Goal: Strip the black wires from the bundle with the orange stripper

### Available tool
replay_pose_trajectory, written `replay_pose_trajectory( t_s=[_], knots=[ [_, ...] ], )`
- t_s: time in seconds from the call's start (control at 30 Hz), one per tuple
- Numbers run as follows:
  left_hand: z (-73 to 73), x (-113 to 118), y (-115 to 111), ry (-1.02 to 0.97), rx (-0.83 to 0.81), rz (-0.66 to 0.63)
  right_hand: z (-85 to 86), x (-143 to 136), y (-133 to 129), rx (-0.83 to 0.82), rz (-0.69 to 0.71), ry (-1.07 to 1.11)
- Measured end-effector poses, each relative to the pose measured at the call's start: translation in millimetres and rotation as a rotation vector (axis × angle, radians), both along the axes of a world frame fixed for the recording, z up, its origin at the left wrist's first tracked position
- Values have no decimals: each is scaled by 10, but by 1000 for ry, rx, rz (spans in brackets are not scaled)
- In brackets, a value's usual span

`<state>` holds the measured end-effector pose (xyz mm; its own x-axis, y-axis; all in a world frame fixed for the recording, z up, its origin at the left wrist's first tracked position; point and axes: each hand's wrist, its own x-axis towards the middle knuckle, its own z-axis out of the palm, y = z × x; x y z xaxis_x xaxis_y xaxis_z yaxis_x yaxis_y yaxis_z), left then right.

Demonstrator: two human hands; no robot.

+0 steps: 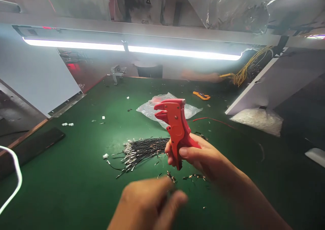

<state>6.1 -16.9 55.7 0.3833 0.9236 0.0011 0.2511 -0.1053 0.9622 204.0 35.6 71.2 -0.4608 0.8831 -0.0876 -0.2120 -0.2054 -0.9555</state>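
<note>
Gripping the red stripper (177, 120) by its handles, the right hand (196, 154) holds it roughly upright over the green bench (83, 155), jaws apart and facing left. The left hand (148, 203) is motion-blurred, nearer the wearer and apart from the stripper; finger closure and any contents cannot be told. Black wires (144, 148) with metal ends lie bunched left of the right hand, a clear bag (146, 109) behind them, a yellow tool (201, 95) farther back at right.

Workshop, green workbench (96, 192), tube lights (182, 52), tools
</note>
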Motion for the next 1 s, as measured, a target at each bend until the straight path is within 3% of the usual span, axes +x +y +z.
replay_pose_trajectory(
  t_s=[0.07,0.2,0.3,0.43,0.57,0.7,0.8,0.83,0.9,0.93,1.0],
  knots=[
    [26,-29,201,87,-14,137,-83,41,-34,-33,86,103],
    [-72,62,456,-257,-365,-60,-289,37,-121,-81,200,321],
    [-209,183,476,-517,-515,-75,-435,-3,-190,-114,195,377],
    [-307,246,499,-533,-518,31,-598,5,-255,-162,211,413],
    [-371,191,590,-381,-450,120,-705,85,-304,-212,237,478],
    [-411,69,586,-75,-231,337,-688,140,-347,-276,264,620],
    [-375,-10,509,101,182,501,-638,142,-350,-305,261,681],
    [-363,-20,487,258,454,445,-632,140,-345,-314,271,696],
    [-360,-19,464,494,811,270,-644,146,-335,-323,304,713],
    [-372,-12,466,561,891,167,-660,161,-332,-325,326,723],
    [-413,-7,489,566,859,23,-697,224,-336,-326,311,731]
  ],
)
